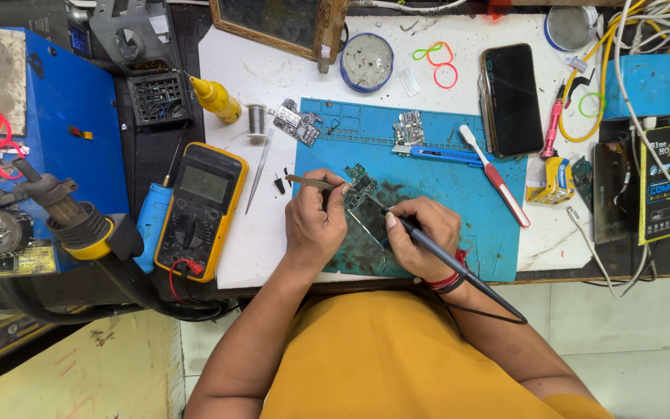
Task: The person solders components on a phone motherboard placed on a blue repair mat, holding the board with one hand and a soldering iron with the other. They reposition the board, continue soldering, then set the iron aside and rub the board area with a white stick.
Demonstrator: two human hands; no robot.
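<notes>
Dark-screened phone (512, 98) upright on the mat's far right; grey multimeter display (204, 185) at left

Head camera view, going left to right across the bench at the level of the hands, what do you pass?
Hot-air gun → yellow multimeter → left hand holding tweezers → small circuit board → right hand holding a soldering iron → white-and-red toothbrush → black cased device.
</notes>
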